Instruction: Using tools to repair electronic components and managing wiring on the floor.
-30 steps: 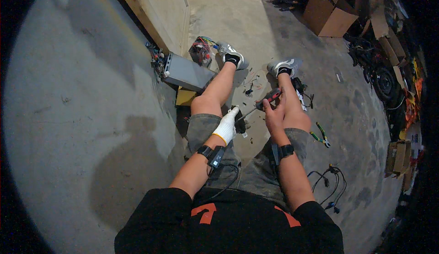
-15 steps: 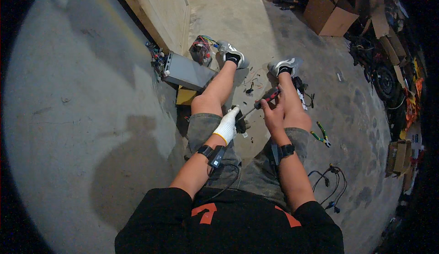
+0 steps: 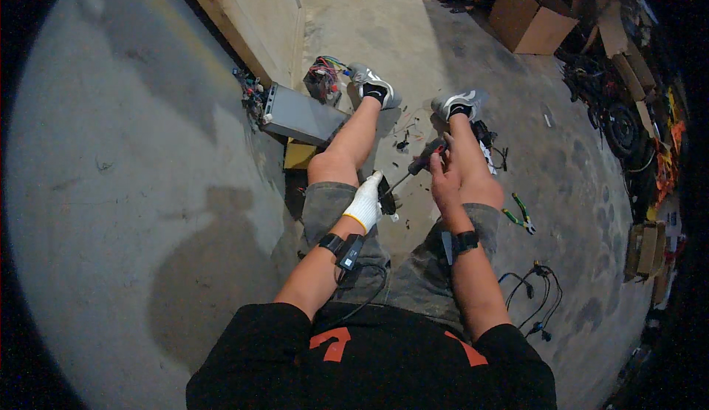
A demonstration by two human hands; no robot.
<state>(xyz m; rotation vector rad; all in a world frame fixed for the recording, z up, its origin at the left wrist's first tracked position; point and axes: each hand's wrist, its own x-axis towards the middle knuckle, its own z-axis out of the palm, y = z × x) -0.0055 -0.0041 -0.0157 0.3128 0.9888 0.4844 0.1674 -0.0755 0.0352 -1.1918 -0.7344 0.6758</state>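
My left hand [image 3: 365, 202], in a white knitted glove with a yellow hem, is closed around a small dark part [image 3: 388, 199] between my knees. Its kind cannot be made out. My bare right hand [image 3: 445, 187] is closed on the red and black handle of a screwdriver [image 3: 424, 161]. The metal shaft slants down and left, its tip meeting the dark part beside my left fingers. What the tip touches is too small to see.
Green-handled pliers [image 3: 521, 216] and a coil of black cables [image 3: 543, 292] lie right of my leg. A grey metal case [image 3: 304, 113] and a wire bundle [image 3: 325, 77] stand by my left shin. Small scraps [image 3: 403, 142] litter the floor between my feet. A cardboard box [image 3: 532, 17] sits far right.
The screwdriver handle has turned in my right hand, showing more black, and my right fingers have shifted on it. My left hand holds the dark part in nearly the same place.
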